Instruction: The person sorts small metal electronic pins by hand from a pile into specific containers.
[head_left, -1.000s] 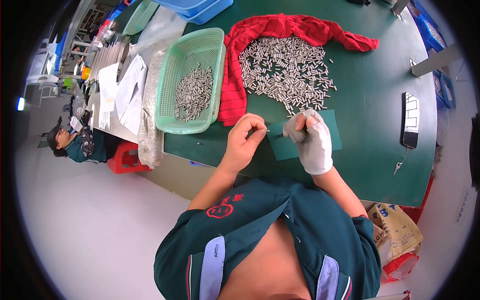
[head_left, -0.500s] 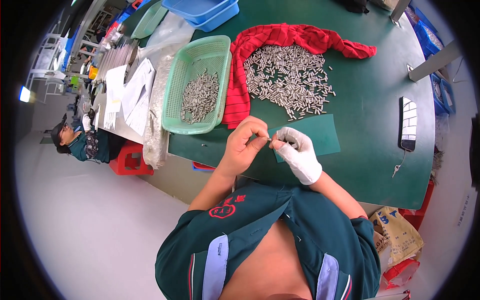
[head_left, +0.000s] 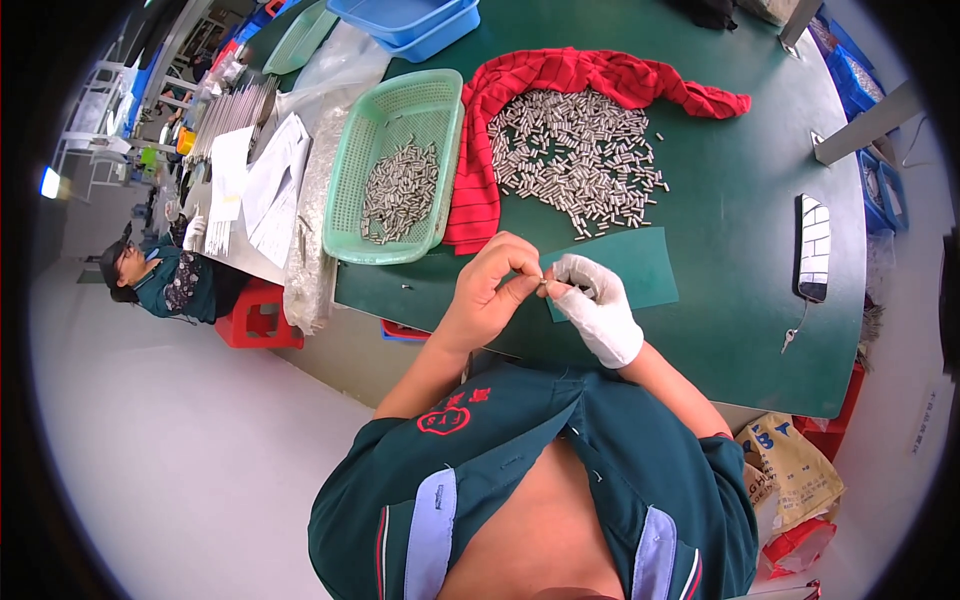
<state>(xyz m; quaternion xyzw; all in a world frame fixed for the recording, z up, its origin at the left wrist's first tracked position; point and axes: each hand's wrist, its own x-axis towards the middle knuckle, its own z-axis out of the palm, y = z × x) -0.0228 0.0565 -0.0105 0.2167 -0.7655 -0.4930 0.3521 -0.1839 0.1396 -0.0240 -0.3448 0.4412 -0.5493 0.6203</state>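
My bare left hand (head_left: 492, 288) and my right hand (head_left: 594, 306), which wears a white glove, meet over the near edge of the green table (head_left: 740, 180). Between their fingertips they pinch a small metal pin (head_left: 544, 287). A heap of several small metal pins (head_left: 575, 160) lies on a red cloth (head_left: 470, 190) just beyond my hands. To the left stands a green mesh basket (head_left: 440, 110) holding more pins (head_left: 398, 190). A darker green mat (head_left: 630, 268) lies under my right hand.
A phone (head_left: 812, 248) with a small key below it lies at the table's right. Blue trays (head_left: 410, 22) stand at the back. Papers and a plastic bag (head_left: 310, 230) lie left of the basket. Another person (head_left: 160, 280) sits at the far left beside a red stool (head_left: 258, 318).
Both hands have stayed together at the near table edge, working a pin between the fingertips; the right hand's fingers have shifted closer to the left thumb.
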